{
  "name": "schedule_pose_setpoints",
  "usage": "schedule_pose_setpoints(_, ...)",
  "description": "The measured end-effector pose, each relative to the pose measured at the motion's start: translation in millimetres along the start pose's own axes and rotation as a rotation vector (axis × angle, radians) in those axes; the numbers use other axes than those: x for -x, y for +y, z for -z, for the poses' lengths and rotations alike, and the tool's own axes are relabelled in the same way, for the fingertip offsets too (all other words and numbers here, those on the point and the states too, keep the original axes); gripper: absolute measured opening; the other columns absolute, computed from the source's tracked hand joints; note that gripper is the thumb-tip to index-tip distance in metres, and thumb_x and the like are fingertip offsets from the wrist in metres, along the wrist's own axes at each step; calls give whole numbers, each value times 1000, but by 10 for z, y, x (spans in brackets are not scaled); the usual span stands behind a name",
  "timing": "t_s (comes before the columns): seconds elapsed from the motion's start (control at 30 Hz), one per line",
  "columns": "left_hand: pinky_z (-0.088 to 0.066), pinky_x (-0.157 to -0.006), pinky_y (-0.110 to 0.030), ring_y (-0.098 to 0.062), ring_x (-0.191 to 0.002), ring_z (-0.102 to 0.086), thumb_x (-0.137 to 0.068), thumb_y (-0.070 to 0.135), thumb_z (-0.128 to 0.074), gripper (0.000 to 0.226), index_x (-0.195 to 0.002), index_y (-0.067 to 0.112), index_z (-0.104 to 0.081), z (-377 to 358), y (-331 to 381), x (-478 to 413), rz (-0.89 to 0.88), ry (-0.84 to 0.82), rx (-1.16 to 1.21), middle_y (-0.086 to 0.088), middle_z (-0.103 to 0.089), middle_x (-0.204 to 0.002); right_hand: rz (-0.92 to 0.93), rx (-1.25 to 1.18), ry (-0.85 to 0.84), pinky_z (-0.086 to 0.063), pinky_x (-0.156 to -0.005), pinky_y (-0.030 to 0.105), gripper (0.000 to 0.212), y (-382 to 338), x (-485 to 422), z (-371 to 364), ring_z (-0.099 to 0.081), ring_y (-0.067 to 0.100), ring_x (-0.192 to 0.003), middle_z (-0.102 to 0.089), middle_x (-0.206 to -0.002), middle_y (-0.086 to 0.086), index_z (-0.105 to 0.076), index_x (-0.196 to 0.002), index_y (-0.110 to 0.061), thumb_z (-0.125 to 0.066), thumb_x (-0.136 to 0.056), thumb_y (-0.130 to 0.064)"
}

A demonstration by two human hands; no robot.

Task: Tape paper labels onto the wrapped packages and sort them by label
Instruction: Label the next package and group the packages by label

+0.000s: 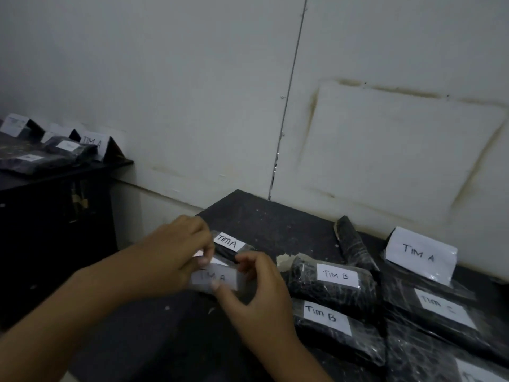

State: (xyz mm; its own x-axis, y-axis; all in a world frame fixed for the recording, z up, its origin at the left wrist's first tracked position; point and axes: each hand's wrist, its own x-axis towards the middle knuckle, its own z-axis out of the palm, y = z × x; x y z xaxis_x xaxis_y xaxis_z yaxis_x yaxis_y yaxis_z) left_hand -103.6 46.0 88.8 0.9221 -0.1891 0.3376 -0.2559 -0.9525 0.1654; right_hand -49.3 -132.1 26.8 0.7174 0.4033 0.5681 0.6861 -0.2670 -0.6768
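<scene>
Both my hands hold a black wrapped package with a white "TIM A" paper label (213,279) over the near left part of the dark table (264,216). My left hand (170,255) pinches its upper left edge, where something shiny, perhaps tape, shows. My right hand (253,288) grips its right end, thumb on the label. Just behind lies another package labelled "TIM A" (230,242). Two "TIM B" packages (336,282) (327,321) lie to the right.
More labelled black packages (440,307) pile up at the right, under one labelled "TIM A" (418,256). An unlabelled dark roll (352,244) lies by the wall. A second dark table (55,172) at the left carries packages and folded "TIM A" cards (92,143).
</scene>
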Motion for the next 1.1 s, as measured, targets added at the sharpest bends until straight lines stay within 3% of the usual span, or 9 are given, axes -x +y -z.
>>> schedule_pose_setpoints(0.1,-31,-86,-17,-1,-97,-32,-93,24,-51,18,-84,36,-41,-25,259,-336,-69,13,-40,19,-36,-100,-41,30,30,-40,-64,18,12,110,-123,284,-52,4,-75,-53,-77,-13,-51,-69,-33,-63,-72,-36)
schedule_pose_setpoints(0.27,-37,-96,-29,-2,-110,-37,-93,28,-52,18,-106,37,-44,-113,512,-818,-71,66,151,18,-42,-111,-154,44,119,-43,-61,31,17,403,-252,883,-53,14,-68,-57,-72,4,-58,-69,-15,-69,-80,-22)
schedule_pose_setpoints(0.37,-42,-94,-33,-5,-110,-44,-92,29,-54,26,-114,38,-43,-271,616,-1140,23,74,297,17,-47,-112,-256,53,243,-38,-54,32,35,623,-299,1260,-49,20,-60,-49,-62,8,-45,-59,-12,-67,-82,-27)
schedule_pose_setpoints(0.5,-51,-85,-35,-12,-100,-57,-90,36,-56,23,-110,38,-44,-578,787,-1605,209,-76,494,12,-53,-105,-357,65,448,-28,-39,15,43,877,-339,1732,-35,3,-41,-37,-47,-6,-38,-51,-16,-67,-83,-23)
schedule_pose_setpoints(0.63,-47,-69,-34,-19,-82,-58,-89,47,-55,21,-95,28,-53,-917,1081,-2151,337,-289,539,4,-53,-92,-418,19,583,-29,-51,30,40,1114,-391,2107,-38,16,-51,-43,-55,6,-44,-56,-4,-67,-84,-20)
schedule_pose_setpoints(0.73,-48,-84,-36,-31,-99,-60,-88,57,-50,53,-113,12,-63,-1128,1331,-2491,392,-383,424,-20,-61,-110,-449,-67,641,-33,-59,31,39,1207,-387,2269,-45,22,-60,-51,-64,19,-48,-66,8,-68,-83,-21)
schedule_pose_setpoints(0.83,-41,-105,-45,-34,-126,-48,-77,78,-43,94,-139,8,-44,-1310,1524,-2734,480,-542,318,-17,-43,-144,-484,-127,677,-38,-60,36,39,1268,-366,2395,-52,28,-62,-59,-76,31,-49,-71,8,-68,-82,-24)
schedule_pose_setpoints(0.93,-40,-106,-44,-33,-130,-45,-65,88,-43,113,-146,9,-32,-1461,1664,-2846,544,-639,179,-13,-38,-148,-483,-161,701,-40,-59,37,40,1268,-356,2462,-55,30,-63,-60,-75,29,-45,-70,7,-68,-82,-25)
schedule_pose_setpoints(1.1,-50,-87,-34,-26,-105,-61,-83,53,-57,63,-131,12,-51,-1663,1701,-2935,551,-624,153,-9,-57,-125,-463,-178,717,-38,-58,31,37,1245,-339,2533,-55,23,-61,-63,-68,14,-46,-60,-3,-67,-83,-24)
